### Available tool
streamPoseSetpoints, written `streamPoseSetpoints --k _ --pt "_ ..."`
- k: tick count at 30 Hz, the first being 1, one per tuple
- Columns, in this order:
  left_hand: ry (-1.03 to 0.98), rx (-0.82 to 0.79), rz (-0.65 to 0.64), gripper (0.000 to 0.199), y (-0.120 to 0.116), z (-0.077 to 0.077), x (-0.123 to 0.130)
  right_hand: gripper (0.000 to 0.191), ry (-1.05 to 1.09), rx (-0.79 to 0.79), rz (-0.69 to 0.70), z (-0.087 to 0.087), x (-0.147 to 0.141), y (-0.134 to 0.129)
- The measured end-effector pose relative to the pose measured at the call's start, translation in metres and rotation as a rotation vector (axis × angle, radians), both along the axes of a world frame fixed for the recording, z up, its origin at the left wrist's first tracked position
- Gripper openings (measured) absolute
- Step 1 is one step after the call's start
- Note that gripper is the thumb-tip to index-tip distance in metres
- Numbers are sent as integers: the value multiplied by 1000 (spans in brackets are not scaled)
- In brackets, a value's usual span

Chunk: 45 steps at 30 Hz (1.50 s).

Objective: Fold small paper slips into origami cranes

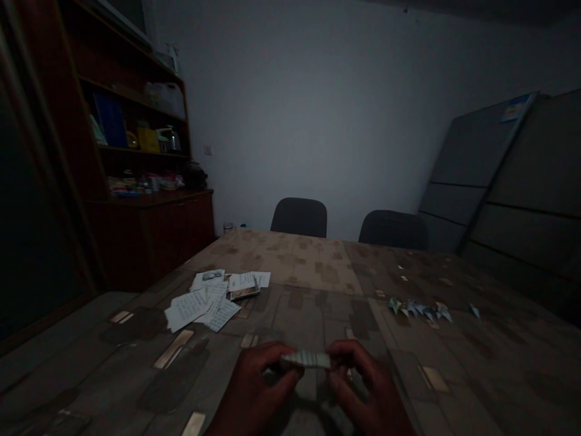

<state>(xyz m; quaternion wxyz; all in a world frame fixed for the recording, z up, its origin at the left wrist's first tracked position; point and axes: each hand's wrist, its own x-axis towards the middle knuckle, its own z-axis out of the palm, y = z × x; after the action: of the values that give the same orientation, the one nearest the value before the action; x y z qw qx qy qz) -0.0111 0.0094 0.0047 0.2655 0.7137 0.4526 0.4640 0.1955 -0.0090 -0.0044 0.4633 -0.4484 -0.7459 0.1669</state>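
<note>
A narrow strip of folded paper [311,360], pale with printed marks, stretches between my two hands just above the table. My left hand [261,381] pinches its left end between thumb and forefinger. At the other end, the thumb and fingers of my right hand [361,381] are closed on the paper. Left of my hands lies a loose pile of printed paper sheets [193,307], some overlapping. Several small folded paper pieces [420,310] stand in a row on the right side of the table.
The patterned tablecloth [290,303] covers a large table. Two dark chairs [299,217] stand behind its far edge. A wooden cabinet [177,227] with filled shelves is at the left, and a grey refrigerator [463,157] at the right. A glass [227,227] shows near the far left corner.
</note>
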Motion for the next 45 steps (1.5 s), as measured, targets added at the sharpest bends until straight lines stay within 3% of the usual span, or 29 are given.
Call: streamPoseSetpoints --k 5,12,18,24,34,45 --pt "-40 -25 -86 18 -3 -3 -2 11 13 23 25 -4 -3 -1" --pt "-233 -88 -70 14 -1 1 -4 11 76 57 39 -1 -2 -4" --pt "-206 167 -169 21 0 1 -6 11 83 178 73 5 -3 -5" --pt "-163 252 -199 24 -1 -2 -5 15 12 326 69 14 -7 -6" --pt "-137 318 -210 21 -5 -2 -4 17 0 375 121 18 -10 -8" --pt "-39 242 -264 15 -7 -2 -2 16 -14 332 140 16 -12 -6"
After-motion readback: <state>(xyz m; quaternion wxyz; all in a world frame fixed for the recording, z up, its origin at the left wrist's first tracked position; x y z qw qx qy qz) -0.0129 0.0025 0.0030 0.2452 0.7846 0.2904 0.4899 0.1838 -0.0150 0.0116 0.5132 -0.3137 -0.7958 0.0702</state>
